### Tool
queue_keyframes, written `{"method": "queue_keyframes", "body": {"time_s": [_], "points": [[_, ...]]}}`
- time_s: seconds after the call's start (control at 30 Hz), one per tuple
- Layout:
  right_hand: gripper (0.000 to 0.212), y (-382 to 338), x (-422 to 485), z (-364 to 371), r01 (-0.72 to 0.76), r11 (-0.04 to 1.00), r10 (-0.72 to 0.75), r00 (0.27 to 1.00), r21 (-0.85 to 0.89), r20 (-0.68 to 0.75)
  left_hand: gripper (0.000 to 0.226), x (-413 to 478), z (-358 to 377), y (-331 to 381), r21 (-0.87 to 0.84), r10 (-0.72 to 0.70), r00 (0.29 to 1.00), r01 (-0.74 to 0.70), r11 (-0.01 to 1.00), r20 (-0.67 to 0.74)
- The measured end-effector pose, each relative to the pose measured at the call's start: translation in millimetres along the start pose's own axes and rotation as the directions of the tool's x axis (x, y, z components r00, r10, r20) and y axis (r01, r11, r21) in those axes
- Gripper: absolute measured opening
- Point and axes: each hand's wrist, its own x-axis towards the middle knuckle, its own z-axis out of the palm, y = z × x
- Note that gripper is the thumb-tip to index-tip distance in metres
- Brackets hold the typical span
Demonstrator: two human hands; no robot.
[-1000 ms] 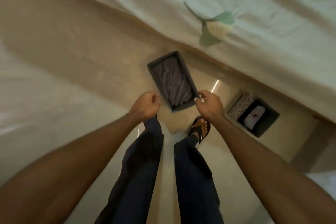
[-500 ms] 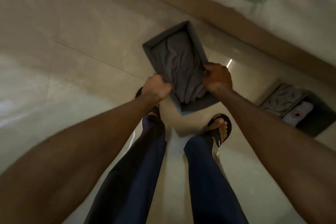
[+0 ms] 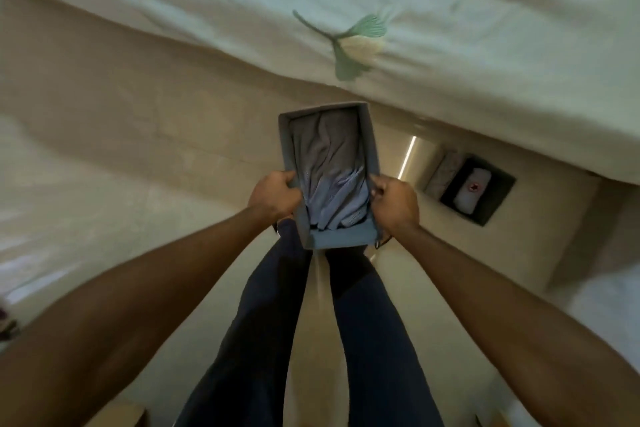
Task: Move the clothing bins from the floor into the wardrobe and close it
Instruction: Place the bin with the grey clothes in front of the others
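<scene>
Both hands clutch the grey bin (image 3: 372, 149) above the legs, left hand (image 3: 275, 197) and right hand (image 3: 394, 203) on opposite rims; feet hidden beneath it, second bin (image 3: 498, 199) blurry beside the bed (image 3: 485, 28)

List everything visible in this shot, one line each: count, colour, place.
grey fabric bin of folded grey and striped clothes: one, grey, centre, held by both long sides.
dark fabric bin with a white item: one, dark grey, on the floor at right, beside the bed.
pale bedsheet with green leaf print: one, whitish green, across the top.
beige tiled floor: one, beige, beneath everything.
left hand: one, grip closed on the held bin's left wall.
right hand: one, grip closed on its right wall.
legs in dark trousers: two, navy, bottom centre.
</scene>
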Motion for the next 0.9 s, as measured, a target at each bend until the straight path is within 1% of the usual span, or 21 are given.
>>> {"method": "queue_keyframes", "body": {"time_s": [0.07,0.1,0.2,0.3,0.4,0.53,0.6,0.7,0.73,0.8,0.9], "points": [[0.021,-8.8,-37.6,-32.6,0.015,1.0,-0.015,1.0,0.025,-0.008,0.027,-48.2,-11.5,21.9,0.044,0.007,1.0,-0.008,0.999,0.026],[0.022,-13.4,-55.6,-48.7,0.023,0.999,-0.023,1.0,0.04,-0.011,0.031,-69.9,-15.9,30.3,0.072,0.004,0.999,-0.007,0.997,0.041],[0.028,-24.4,-109.5,-101.7,0.033,0.995,-0.027,0.997,0.095,-0.068,0.054,-130.2,-26.1,59.1,0.139,0.047,0.998,-0.054,0.989,0.05],[0.037,-23.7,-164.4,-148.2,0.048,0.99,-0.024,0.984,0.135,-0.175,0.064,-195.8,-35.0,90.3,0.142,0.1,0.995,-0.1,0.985,0.007],[0.038,-22.0,-212.5,-184.9,0.034,0.988,0.007,0.964,0.15,-0.266,0.067,-244.8,-39.5,112.5,0.126,0.213,0.976,-0.207,0.97,-0.04],[0.035,-20.0,-275.8,-215.0,0.005,0.981,0.074,0.915,0.194,-0.397,0.065,-283.0,-39.7,133.6,0.153,0.37,0.929,-0.361,0.92,-0.027],[0.035,-15.6,-306.3,-217.8,-0.029,0.973,0.136,0.875,0.23,-0.465,0.063,-294.5,-41.2,141.1,0.181,0.459,0.888,-0.454,0.872,0.013],[0.034,-12.5,-347.1,-206.1,-0.12,0.941,0.281,0.795,0.316,-0.537,0.06,-303.5,-45.1,155.4,0.271,0.581,0.806,-0.588,0.762,0.114],[0.034,-14.3,-363.2,-198.4,-0.15,0.923,0.337,0.76,0.355,-0.556,0.06,-306.0,-44.2,160.7,0.308,0.617,0.769,-0.634,0.709,0.163],[0.034,-20.7,-389.5,-181.0,-0.19,0.872,0.444,0.695,0.451,-0.566,0.063,-311.5,-41.4,168.2,0.376,0.664,0.708,-0.698,0.609,0.239],[0.035,-30.4,-424.4,-147.8,-0.247,0.756,0.611,0.599,0.607,-0.517,0.063,-323.8,-30.5,176.6,0.456,0.703,0.63,-0.758,0.466,0.329]]}}
